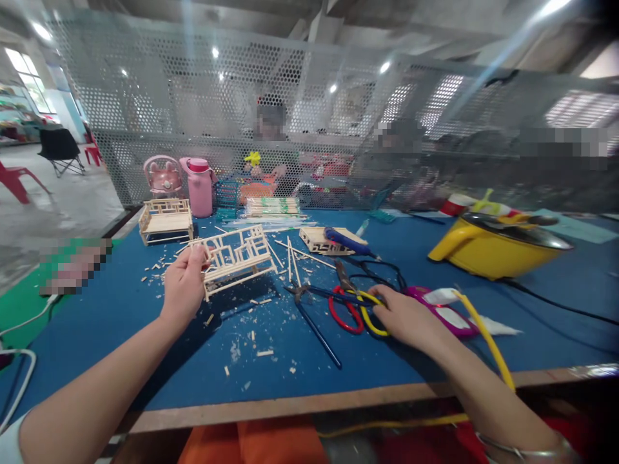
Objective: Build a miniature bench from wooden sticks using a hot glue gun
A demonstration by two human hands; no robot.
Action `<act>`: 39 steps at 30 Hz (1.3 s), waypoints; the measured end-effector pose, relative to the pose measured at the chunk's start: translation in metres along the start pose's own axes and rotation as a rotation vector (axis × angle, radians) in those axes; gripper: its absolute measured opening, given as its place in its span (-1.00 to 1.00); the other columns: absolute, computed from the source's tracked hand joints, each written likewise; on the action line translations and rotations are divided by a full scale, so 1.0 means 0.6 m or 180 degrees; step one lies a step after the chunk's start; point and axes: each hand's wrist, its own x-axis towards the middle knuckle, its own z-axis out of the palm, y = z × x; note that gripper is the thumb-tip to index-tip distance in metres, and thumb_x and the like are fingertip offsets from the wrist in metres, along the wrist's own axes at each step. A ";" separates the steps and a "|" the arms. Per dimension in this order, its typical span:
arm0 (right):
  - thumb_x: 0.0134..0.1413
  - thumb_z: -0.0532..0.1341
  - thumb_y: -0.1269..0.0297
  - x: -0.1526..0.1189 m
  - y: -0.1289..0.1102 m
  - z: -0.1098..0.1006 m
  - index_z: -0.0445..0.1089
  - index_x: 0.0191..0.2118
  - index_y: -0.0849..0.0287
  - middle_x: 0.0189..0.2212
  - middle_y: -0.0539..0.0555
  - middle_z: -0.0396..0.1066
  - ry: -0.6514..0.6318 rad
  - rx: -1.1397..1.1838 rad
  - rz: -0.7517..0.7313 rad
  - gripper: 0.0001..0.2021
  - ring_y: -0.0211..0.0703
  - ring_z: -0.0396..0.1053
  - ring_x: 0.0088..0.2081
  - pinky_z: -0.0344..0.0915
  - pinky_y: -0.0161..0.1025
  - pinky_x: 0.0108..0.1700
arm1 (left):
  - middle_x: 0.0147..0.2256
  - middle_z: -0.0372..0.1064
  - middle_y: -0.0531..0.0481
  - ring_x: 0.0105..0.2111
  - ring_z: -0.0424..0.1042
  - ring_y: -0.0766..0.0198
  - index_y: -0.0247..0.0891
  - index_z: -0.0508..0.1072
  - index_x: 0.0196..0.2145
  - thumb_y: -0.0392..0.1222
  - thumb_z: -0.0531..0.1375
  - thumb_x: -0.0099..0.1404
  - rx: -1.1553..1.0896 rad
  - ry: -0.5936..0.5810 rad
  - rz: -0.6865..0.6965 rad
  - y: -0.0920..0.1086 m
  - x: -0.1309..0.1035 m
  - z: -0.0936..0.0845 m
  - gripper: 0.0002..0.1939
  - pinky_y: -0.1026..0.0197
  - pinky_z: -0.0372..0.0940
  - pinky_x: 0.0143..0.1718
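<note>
My left hand (184, 283) is closed on the left end of a small wooden lattice frame (236, 258), held tilted above the blue table. Over to the right, my right hand (401, 316) rests at the yellow handle of a pair of scissors (344, 310) with red and yellow handles; its fingertips touch the handle and are partly hidden. Dark blue pliers (316, 328) lie open between the hands. Behind them are thin sticks (294, 261) and a flat wooden piece (314, 240) with a blue glue gun (345, 241) on it.
A wooden bench model (167, 221) and pink flask (199, 187) stand at the back left. Bundled sticks (273, 207) lie by the perforated screen (193, 96). At right are a yellow pot (498, 251) and a purple tape holder (452, 316). Wood scraps litter the blue table (203, 380).
</note>
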 end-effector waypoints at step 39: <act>-0.03 0.13 -0.13 0.037 -0.196 -0.034 0.43 -0.35 0.25 -0.32 0.27 0.49 -0.0220 -0.0486 -0.1261 -0.53 0.07 0.44 -0.27 0.23 -0.21 -0.37 | -0.52 0.37 0.01 -0.43 0.35 0.24 -0.24 0.44 -0.49 0.22 0.09 0.15 -0.0136 0.0156 -0.0093 0.000 0.006 -0.004 -0.56 0.25 0.23 -0.36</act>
